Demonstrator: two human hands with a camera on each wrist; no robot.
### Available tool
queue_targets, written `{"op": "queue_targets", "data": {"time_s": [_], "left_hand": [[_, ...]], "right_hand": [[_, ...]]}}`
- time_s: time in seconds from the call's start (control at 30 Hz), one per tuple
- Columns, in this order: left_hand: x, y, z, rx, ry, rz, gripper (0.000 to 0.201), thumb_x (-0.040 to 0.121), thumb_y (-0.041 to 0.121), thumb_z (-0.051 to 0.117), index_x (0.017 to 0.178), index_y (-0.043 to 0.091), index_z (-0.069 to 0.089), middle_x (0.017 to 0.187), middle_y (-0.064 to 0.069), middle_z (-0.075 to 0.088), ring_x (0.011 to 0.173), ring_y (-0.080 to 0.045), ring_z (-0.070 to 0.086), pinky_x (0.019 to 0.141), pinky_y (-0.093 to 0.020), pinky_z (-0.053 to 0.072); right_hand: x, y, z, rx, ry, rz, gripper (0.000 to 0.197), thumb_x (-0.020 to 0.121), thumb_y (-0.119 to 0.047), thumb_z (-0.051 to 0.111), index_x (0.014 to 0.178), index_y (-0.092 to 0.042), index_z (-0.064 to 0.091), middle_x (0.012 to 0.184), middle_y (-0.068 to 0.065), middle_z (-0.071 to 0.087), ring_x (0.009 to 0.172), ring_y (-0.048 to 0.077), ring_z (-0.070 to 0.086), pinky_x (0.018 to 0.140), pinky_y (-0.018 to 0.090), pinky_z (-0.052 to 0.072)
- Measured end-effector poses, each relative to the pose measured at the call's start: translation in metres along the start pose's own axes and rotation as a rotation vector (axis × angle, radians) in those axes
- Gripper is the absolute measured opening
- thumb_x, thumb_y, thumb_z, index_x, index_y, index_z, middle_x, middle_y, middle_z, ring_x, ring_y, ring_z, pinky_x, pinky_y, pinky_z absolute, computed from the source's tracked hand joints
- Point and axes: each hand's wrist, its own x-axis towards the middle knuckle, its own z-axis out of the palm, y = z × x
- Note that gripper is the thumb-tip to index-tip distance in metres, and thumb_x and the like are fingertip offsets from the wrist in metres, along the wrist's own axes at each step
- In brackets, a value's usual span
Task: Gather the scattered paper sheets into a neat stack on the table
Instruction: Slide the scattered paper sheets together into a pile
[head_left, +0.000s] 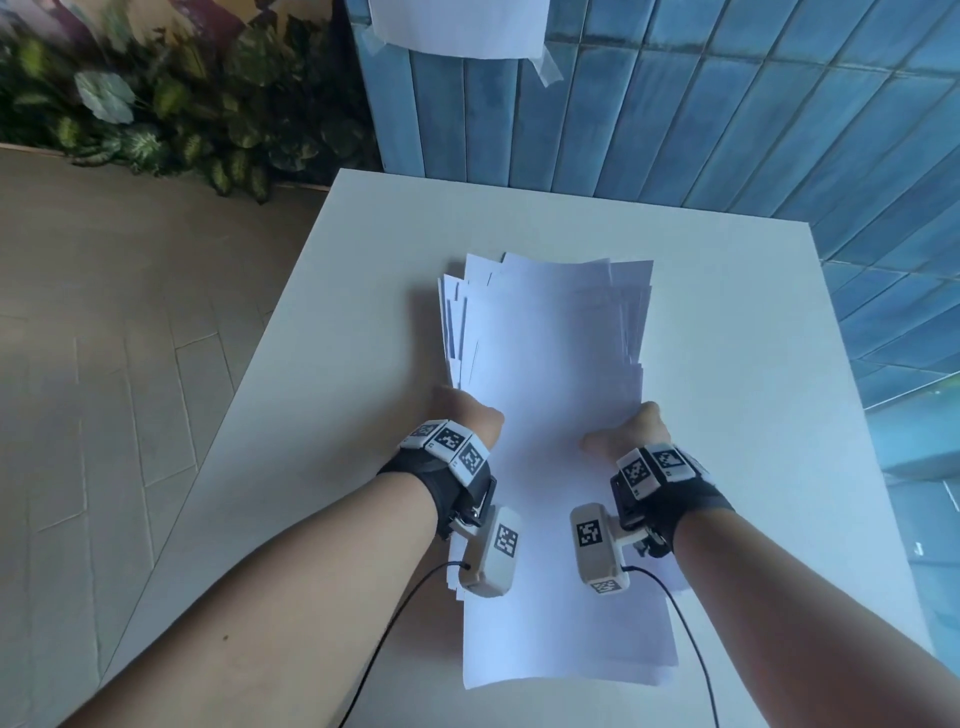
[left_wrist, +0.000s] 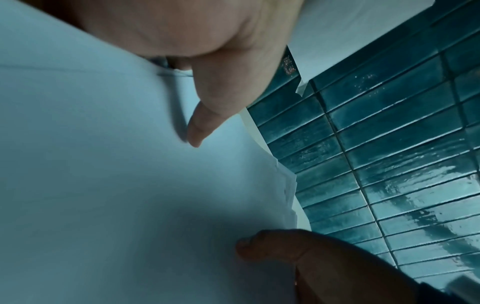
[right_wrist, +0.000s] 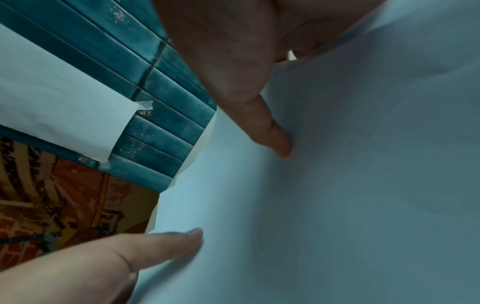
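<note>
Head view: the sheets (head_left: 550, 364) are seen gathered into one pile, held lengthwise over the middle of the desk (head_left: 753, 364), the near end drooping toward the near edge. The pile is gripped at its two long sides. The left hand (head_left: 467, 415) is curled round the left side, thumb on top as shown in the left wrist view (left_wrist: 197, 131). The right hand (head_left: 631, 431) is clamped on the right side, thumb (right_wrist: 275, 133) pressed flat on the top sheet. Whether the far end is touching the desk cannot be told.

Thin, smooth, plain white paper is on show, rectangular, with a matte face. At the far end the corners are fanned out and staggered, so squaring is judged still to be needed. Light and floppy handling is expected: a single sheet would bend and slide, but stiffness is lent by the pile. Slippery layers are likely to shear if the grip is slackened. The long sides near the middle are judged the best hold, with the short end to be tapped on the hard, smooth white desk.
</note>
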Motion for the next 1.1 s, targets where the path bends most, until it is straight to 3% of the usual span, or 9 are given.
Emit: {"op": "queue_targets", "data": {"time_s": [0.07,0.17,0.23,0.4,0.5,0.63,0.77,0.9,1.1], "left_hand": [[-0.004,0.002,-0.006,-0.003,-0.049,-0.002,0.038,0.077,0.022,0.071,0.099,0.003,0.047,0.078,-0.004,0.049,0.079,-0.024,0.055,0.08,-0.035,0.056],[-0.007,-0.001,-0.008,0.057,-0.066,-0.029,0.071,0.068,0.037,0.072,0.128,0.012,0.043,0.119,-0.01,0.054,0.102,-0.032,0.061,0.094,-0.042,0.052],[-0.01,-0.001,-0.008,0.0,-0.06,0.0,0.077,0.068,0.036,0.072,0.133,0.016,0.037,0.131,-0.011,0.048,0.109,-0.032,0.056,0.097,-0.042,0.049],[-0.009,-0.004,-0.019,-0.179,-0.143,0.009,0.069,0.075,0.024,0.077,0.129,-0.002,0.043,0.124,-0.012,0.057,0.112,-0.03,0.058,0.09,-0.032,0.045],[-0.001,-0.023,-0.026,-0.189,-0.155,0.048,0.073,0.055,0.036,0.082,0.115,0.0,0.061,0.113,-0.012,0.068,0.102,-0.027,0.065,0.093,-0.037,0.051],[0.005,-0.05,-0.036,-0.213,-0.08,0.128,0.024,0.065,0.023,0.083,0.082,0.017,0.067,0.097,-0.009,0.075,0.091,-0.026,0.069,0.092,-0.042,0.055],[-0.003,-0.057,-0.041,-0.271,-0.095,0.179,0.033,0.078,0.012,0.074,0.108,0.021,0.06,0.118,-0.005,0.068,0.105,-0.022,0.064,0.099,-0.038,0.048],[-0.007,-0.06,-0.045,-0.221,-0.075,0.222,0.073,0.087,0.013,0.065,0.149,0.017,0.027,0.138,0.013,0.037,0.127,-0.009,0.037,0.107,-0.032,0.029],[-0.002,-0.068,-0.053,-0.222,-0.078,0.139,0.075,0.082,0.018,0.067,0.148,0.018,0.029,0.152,-0.001,0.038,0.139,-0.025,0.037,0.113,-0.041,0.031]], "right_hand": [[-0.001,0.001,-0.002,0.024,-0.022,-0.008,0.065,0.072,-0.01,0.071,0.127,-0.007,0.036,0.114,0.012,0.053,0.09,0.028,0.051,0.07,0.032,0.041],[-0.003,0.004,-0.006,0.067,-0.054,-0.016,0.062,0.072,-0.011,0.071,0.123,-0.008,0.036,0.102,0.009,0.053,0.086,0.027,0.053,0.067,0.031,0.041],[-0.003,0.006,-0.005,0.089,-0.058,-0.019,0.057,0.07,-0.013,0.07,0.118,-0.009,0.039,0.101,0.009,0.057,0.083,0.026,0.058,0.059,0.027,0.042],[-0.006,0.009,-0.004,0.213,-0.108,-0.054,0.032,0.06,-0.014,0.076,0.087,0.001,0.069,0.076,0.013,0.068,0.061,0.026,0.062,0.059,0.032,0.051],[-0.008,0.014,-0.005,0.235,-0.117,-0.089,0.02,0.067,-0.012,0.073,0.085,-0.004,0.071,0.077,0.01,0.067,0.067,0.024,0.06,0.066,0.032,0.052],[-0.018,0.014,0.006,0.142,-0.156,-0.244,0.027,0.073,-0.008,0.071,0.097,-0.011,0.059,0.088,0.005,0.065,0.076,0.021,0.058,0.061,0.024,0.044],[-0.029,0.01,0.017,0.082,-0.146,-0.333,0.027,0.075,-0.007,0.065,0.094,-0.013,0.048,0.077,0.001,0.055,0.076,0.024,0.055,0.062,0.027,0.043],[-0.036,0.011,0.023,0.048,-0.16,-0.373,0.044,0.072,-0.008,0.069,0.112,-0.011,0.05,0.097,0.004,0.062,0.084,0.023,0.059,0.064,0.027,0.045],[-0.049,0.002,0.044,-0.035,-0.172,-0.483,0.056,0.074,-0.011,0.065,0.125,-0.02,0.042,0.115,0.006,0.06,0.102,0.027,0.058,0.082,0.036,0.05]]}}
